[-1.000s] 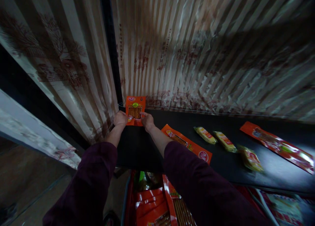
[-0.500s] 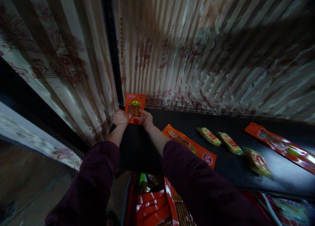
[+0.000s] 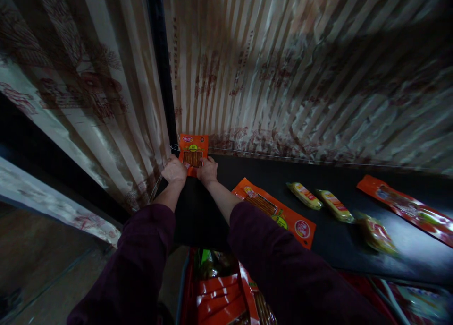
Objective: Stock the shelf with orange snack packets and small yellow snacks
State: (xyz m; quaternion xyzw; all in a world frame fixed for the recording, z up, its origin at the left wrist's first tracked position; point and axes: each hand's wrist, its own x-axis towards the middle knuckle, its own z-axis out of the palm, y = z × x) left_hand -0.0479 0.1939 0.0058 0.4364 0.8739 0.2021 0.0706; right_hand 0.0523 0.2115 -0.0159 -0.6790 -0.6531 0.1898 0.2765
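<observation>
An orange snack packet (image 3: pixel 193 149) with a clear window showing brown sticks stands tilted up against the curtain in the shelf's far left corner. My left hand (image 3: pixel 174 169) grips its lower left edge with curled fingers. On the lower right edge, my right hand (image 3: pixel 208 169) is closed, thumb over the front. The packet's bottom is partly covered by both hands. Right of my right forearm, a second orange packet (image 3: pixel 260 203) of the same kind lies flat on the black shelf (image 3: pixel 201 211), partly under my sleeve.
Several small yellow wrapped packs (image 3: pixel 335 205) and a long red-orange packet (image 3: pixel 406 207) lie to the right. Below the shelf edge, a red basket (image 3: pixel 191 287) holds more orange packets (image 3: pixel 219 299). A thin string (image 3: pixel 269 156) runs along the striped curtain (image 3: pixel 226 79), beside a dark post (image 3: pixel 166 65).
My right hand has shifted slightly left and further over the packet's lower front. Both hands now sit closer together; the packet stays in nearly the same place.
</observation>
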